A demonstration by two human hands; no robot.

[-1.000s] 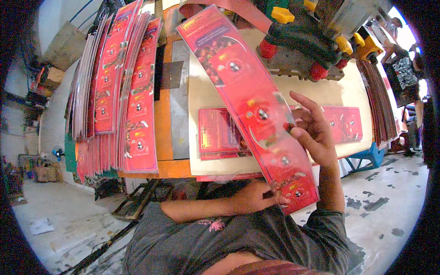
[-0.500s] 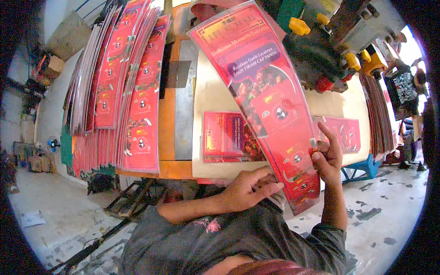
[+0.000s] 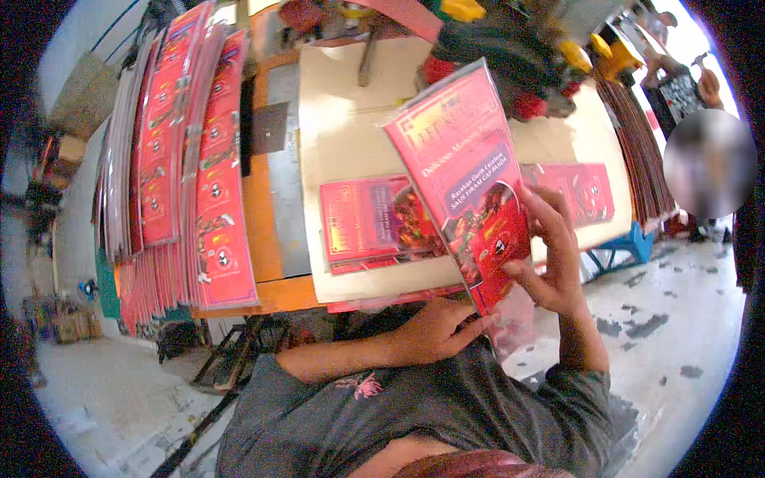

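A long red printed sheet (image 3: pixel 474 179), glossy like plastic, stands tilted in front of my chest, its top leaning left. My right hand (image 3: pixel 554 259) grips its right edge between thumb and fingers. Low on the sheet, the thumb of my left hand (image 3: pixel 438 328) presses at its left edge, the other fingers curled and partly hidden. The lower end of the sheet looks bent back, and a see-through pinkish part shows beneath. Behind it on the pale board (image 3: pixel 351 103) lies a small pile of similar red sheets (image 3: pixel 362 219), partly covered by the held one.
Tall stacks of red printed sheets (image 3: pixel 219 183) stand on the left over an orange table edge (image 3: pixel 295 293). A dark machine with yellow and red knobs (image 3: pixel 498 64) sits at the back. More stacked sheets (image 3: pixel 637 135) are at the right, where another person (image 3: pixel 685 95) stands farther off.
The red sheet has come down and looks shorter, its lower end now bent back. My right hand has moved slightly up and left along its edge. The view has shifted a little.
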